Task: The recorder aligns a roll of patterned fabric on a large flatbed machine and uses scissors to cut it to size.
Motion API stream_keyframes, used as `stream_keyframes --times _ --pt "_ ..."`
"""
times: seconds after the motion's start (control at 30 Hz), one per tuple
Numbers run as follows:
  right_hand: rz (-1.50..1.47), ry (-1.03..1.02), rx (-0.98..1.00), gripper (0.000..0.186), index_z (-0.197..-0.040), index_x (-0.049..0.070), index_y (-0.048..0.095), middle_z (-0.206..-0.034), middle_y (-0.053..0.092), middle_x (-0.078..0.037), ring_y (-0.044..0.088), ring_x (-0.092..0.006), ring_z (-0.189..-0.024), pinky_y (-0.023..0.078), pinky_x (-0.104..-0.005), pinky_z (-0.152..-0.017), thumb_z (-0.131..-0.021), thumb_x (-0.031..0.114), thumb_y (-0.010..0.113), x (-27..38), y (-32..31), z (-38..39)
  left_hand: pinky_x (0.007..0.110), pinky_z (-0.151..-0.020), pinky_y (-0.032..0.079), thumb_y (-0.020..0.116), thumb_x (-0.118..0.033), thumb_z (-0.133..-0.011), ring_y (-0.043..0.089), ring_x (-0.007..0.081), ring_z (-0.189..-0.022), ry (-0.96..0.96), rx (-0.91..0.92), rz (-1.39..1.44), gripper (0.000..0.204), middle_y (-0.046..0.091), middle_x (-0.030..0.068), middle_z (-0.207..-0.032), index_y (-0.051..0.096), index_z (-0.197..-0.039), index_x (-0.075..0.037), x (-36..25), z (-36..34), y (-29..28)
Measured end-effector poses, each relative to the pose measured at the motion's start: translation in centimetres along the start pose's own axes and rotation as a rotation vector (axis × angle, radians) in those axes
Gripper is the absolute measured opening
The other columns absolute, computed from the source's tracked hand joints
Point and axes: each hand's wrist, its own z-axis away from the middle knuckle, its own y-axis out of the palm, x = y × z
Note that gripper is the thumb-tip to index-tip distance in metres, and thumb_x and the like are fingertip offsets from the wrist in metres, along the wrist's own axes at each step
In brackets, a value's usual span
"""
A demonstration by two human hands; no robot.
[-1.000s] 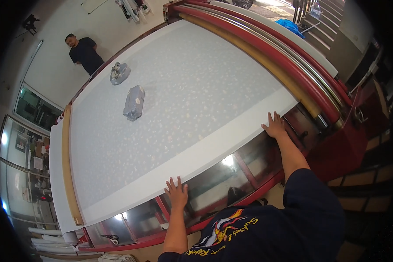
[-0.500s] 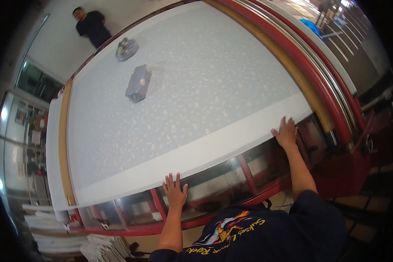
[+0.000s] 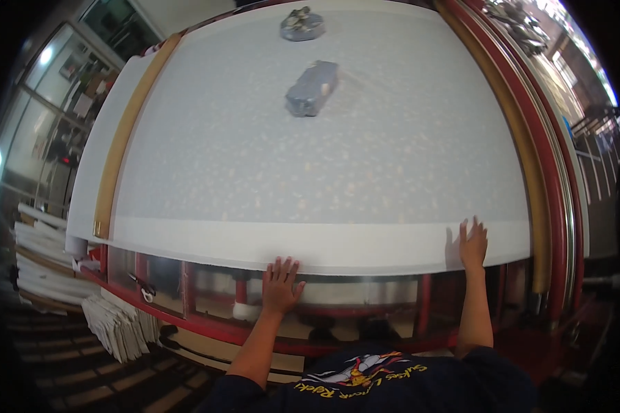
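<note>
A wide pale sheet (image 3: 393,246) with a plain white border is spread across a large red-framed table, its speckled grey-blue middle (image 3: 310,179) reaching to the far end. At the near edge my left hand (image 3: 281,286) has its fingers stretched out, fingertips on or just over the border. My right hand (image 3: 473,244) is farther right with fingers spread over the border, casting a shadow beside it; whether it touches is hard to tell. Neither hand holds anything. Two grey-blue wrapped weights, a blocky one (image 3: 313,88) and a rounder one (image 3: 302,26), rest on the sheet.
Long tan bars flank the sheet at left (image 3: 125,144) and right (image 3: 510,113). Beyond the right bar run red and metal rollers (image 3: 561,158). Scissors (image 3: 145,288) hang at the red frame (image 3: 207,323). White rolls (image 3: 45,265) and folded stacks (image 3: 117,327) stand lower left.
The view has turned, so the table sits squarer. My right hand has moved inward from the sheet's edge over the white border. The person at the far side is mostly out of view.
</note>
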Motion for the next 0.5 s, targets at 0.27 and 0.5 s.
stream_keyframes --times 0.27,0.5 --pt "-0.936 -0.279 0.161 0.093 -0.155 0.001 0.023 -0.151 0.04 -0.026 0.035 -0.035 -0.144 0.029 -0.0427 -0.116 -0.094 0.062 0.056 32.7 3.4 -19.0 0.049 -0.112 0.038 0.064 -0.033 -0.091 0.046 0.0349 -0.136 -0.104 -0.061 0.285 0.045 0.058 0.0106 -0.138 0.063 -0.13 -0.011 1.1 -0.7 -0.4" --pt "-0.436 -0.293 0.095 0.109 -0.159 0.019 0.02 -0.156 0.03 -0.029 0.015 -0.0502 -0.147 0.033 -0.0522 -0.113 -0.076 0.077 0.062 57.5 6.5 -25.0 0.046 -0.109 0.041 0.063 -0.032 -0.093 0.052 0.033 -0.131 -0.084 -0.054 0.383 0.04 0.061 0.007 -0.135 0.065 -0.128 -0.014 1.5 -1.5 0.2"
